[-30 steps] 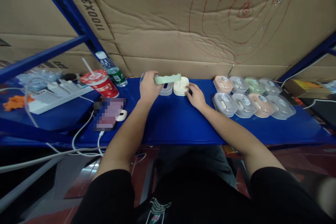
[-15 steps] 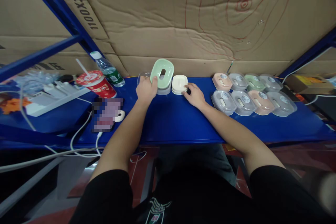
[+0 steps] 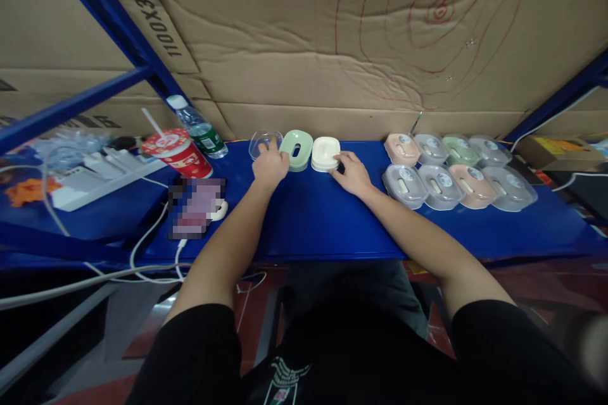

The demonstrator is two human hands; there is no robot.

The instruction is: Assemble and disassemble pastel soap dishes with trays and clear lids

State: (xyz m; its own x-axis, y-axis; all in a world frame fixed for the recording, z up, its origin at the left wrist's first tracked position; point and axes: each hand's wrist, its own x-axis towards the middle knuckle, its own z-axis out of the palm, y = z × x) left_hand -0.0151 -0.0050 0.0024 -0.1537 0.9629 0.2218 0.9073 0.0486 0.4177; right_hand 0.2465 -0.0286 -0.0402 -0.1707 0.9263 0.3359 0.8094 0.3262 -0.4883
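Observation:
My left hand [image 3: 270, 164] lies with fingers stretched between a clear plastic container [image 3: 259, 143] and a green lid [image 3: 304, 153] with an oval slot in its middle. Its thumb side is against the green lid's left edge, and the fingertips overlap the clear container's rim. The green lid sits flat on other pieces that it mostly hides. Beside it stands a stack of cream lids [image 3: 325, 150]. My right hand [image 3: 352, 173] rests its fingertips and thumb against the right side of that stack, without wrapping round it.
Two rows of lidded containers [image 3: 443, 186] in grey, peach and green stand on the right of the blue table [image 3: 327, 228]. On the left are a red cup [image 3: 183, 155] with a straw, a water bottle [image 3: 204, 134], a blurred-out phone [image 3: 196, 207], a power strip [image 3: 102, 183] and cables.
The green lid has come down from a tilted, raised position in my left hand to lie flat. My left hand's fingers have loosened and spread. My right hand has stayed at the cream stack.

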